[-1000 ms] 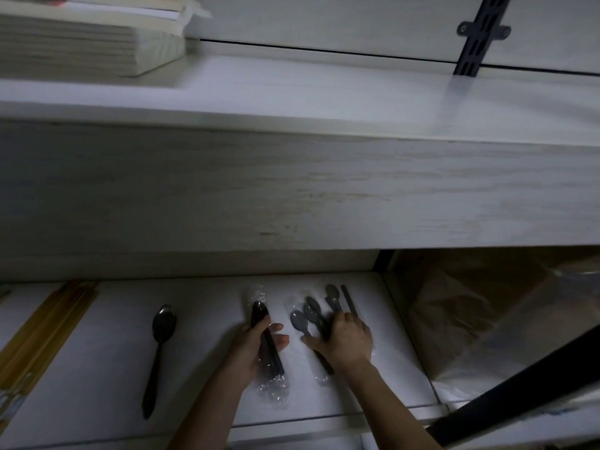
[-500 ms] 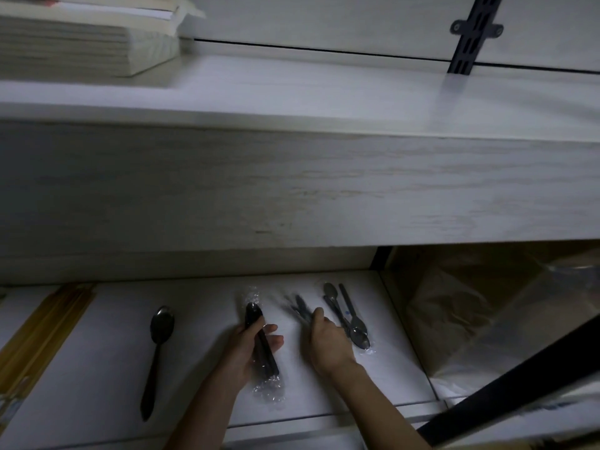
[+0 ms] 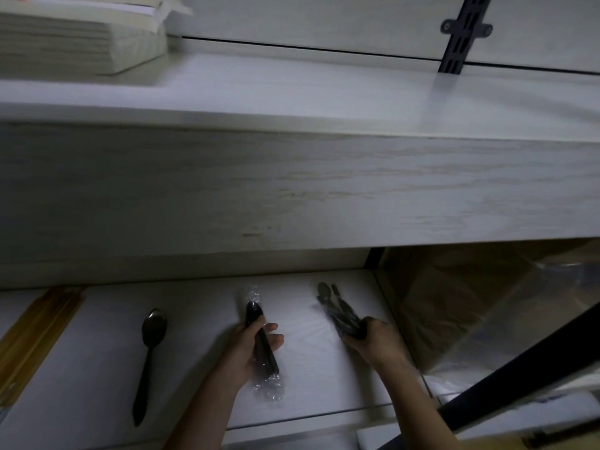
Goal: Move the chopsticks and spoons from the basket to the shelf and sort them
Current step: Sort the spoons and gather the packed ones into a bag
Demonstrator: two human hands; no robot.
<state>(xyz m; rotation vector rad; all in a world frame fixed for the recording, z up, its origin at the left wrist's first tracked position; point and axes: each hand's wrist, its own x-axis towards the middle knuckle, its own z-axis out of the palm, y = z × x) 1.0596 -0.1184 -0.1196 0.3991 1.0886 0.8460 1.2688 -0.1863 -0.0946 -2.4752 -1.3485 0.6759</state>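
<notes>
On the lower shelf (image 3: pixel 201 323), 1 wrapped spoon (image 3: pixel 253 315) is gripped in the curled left hand (image 3: pixel 246 345) and a spoon bundle (image 3: pixel 341 311) is clutched by the right hand (image 3: pixel 380 339). Both are best laid parallel beside the loose spoon (image 3: pixel 150 349), kept apart from the chopsticks (image 3: pixel 35 332).

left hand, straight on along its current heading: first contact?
Probably the lower shelf's back panel. The left hand points forward and slightly right, wrapped spoon in its grip; only bare shelf board lies ahead of it. Depth is unclear.
</notes>
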